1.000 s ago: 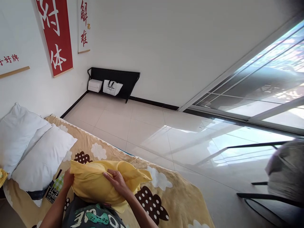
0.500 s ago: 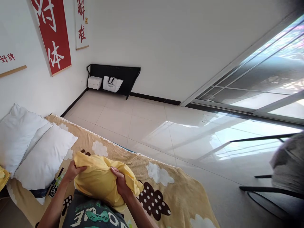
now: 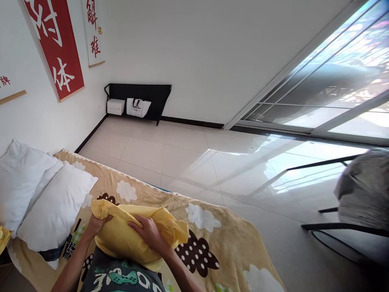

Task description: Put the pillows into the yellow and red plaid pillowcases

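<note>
A bulky yellow pillowcase (image 3: 124, 237), bunched and creased, rests against my front above the bed; something soft fills it out. At its left end, my left hand (image 3: 97, 225) is closed round the gathered cloth, and a twisted corner sticks up beyond the fingers. My right hand (image 3: 148, 234) is on the upper right part, fingers bent over the cloth and gripping a fold. Past that hand, the right end of the case hangs loose and crumpled. What is inside the case is hidden.
White pillows (image 3: 57, 207) lean at the bed's left end, with another yellow cloth (image 3: 4, 237) at the edge. The tan patterned blanket (image 3: 243, 243) covers the bed. A fabric-draped chair (image 3: 364, 194) stands right. By the wall are a black bench (image 3: 159, 95), white box (image 3: 116, 107) and bag (image 3: 138, 108).
My right hand has shifted left along the pillowcase and lies flatter over it. The case's left corner is more bunched in my left hand. The view has turned slightly right.
</note>
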A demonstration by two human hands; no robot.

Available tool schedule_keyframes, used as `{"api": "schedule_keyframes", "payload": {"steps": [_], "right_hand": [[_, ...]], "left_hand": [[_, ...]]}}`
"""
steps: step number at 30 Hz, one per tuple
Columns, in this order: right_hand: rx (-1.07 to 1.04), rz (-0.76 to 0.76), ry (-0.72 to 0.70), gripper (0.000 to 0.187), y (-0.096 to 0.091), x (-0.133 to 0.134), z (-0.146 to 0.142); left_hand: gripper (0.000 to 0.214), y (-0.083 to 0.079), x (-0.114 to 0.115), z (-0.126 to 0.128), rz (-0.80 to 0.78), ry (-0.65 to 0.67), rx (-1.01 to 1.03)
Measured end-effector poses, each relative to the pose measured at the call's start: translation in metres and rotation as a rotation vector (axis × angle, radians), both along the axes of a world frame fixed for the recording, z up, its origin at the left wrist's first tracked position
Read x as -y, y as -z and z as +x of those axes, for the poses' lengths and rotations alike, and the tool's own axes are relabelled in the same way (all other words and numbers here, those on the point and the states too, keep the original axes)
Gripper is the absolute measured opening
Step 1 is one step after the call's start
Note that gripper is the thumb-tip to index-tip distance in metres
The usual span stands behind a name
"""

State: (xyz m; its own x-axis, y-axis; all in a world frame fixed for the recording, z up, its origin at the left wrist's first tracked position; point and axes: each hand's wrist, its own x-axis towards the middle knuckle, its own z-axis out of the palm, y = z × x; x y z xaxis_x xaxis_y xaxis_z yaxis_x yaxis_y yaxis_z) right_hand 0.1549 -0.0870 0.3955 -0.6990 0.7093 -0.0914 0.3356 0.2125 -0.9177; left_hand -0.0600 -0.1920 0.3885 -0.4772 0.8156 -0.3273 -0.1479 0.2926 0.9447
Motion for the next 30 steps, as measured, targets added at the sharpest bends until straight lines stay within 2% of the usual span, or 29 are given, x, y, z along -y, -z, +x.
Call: {"api": "schedule_keyframes", "payload": {"steps": [4,8,11,12,13,15,18,20,24,27,30], "right_hand": [[0.07,0.169,0.005,0.05,-0.002,-0.009,0.009],[0.16,0.534,-0.049,0.046,-0.013,-0.014,0.027],[0.211,0.736,0.041,0.033,-0.027,-0.03,0.057],[0.228,0.743,0.079,0.038,-0.029,-0.038,0.067],[0.241,0.704,0.096,0.048,-0.028,-0.046,0.077],[0.237,0.497,0.087,0.061,-0.019,-0.059,0.09],[0.14,0.121,0.161,0.051,0.004,-0.067,0.095],[0.067,-0.011,0.286,0.05,0.017,-0.068,0.096],[-0.047,-0.152,0.35,0.046,0.024,-0.075,0.107],[-0.144,-0.212,0.392,0.045,0.025,-0.083,0.115],[-0.23,-0.21,0.428,0.05,0.031,-0.082,0.112]], "left_hand": [[0.062,0.0,0.013,-0.015,-0.031,0.036,0.071],[0.059,-0.008,0.028,-0.031,-0.028,-0.016,0.118],[0.055,-0.018,0.039,-0.042,-0.029,-0.043,0.012],[0.054,-0.02,0.041,-0.044,-0.023,-0.065,-0.022],[0.054,-0.021,0.042,-0.045,-0.005,-0.105,-0.048],[0.056,-0.018,0.042,-0.045,0.056,-0.2,-0.072],[0.059,-0.006,0.038,-0.04,0.114,-0.299,-0.032],[0.061,0.003,0.036,-0.038,0.111,-0.356,0.01],[0.059,0.008,0.037,-0.043,0.11,-0.456,0.081],[0.06,-0.001,0.037,-0.049,0.154,-0.52,0.131],[0.064,-0.012,0.035,-0.053,0.213,-0.578,0.14]]}}
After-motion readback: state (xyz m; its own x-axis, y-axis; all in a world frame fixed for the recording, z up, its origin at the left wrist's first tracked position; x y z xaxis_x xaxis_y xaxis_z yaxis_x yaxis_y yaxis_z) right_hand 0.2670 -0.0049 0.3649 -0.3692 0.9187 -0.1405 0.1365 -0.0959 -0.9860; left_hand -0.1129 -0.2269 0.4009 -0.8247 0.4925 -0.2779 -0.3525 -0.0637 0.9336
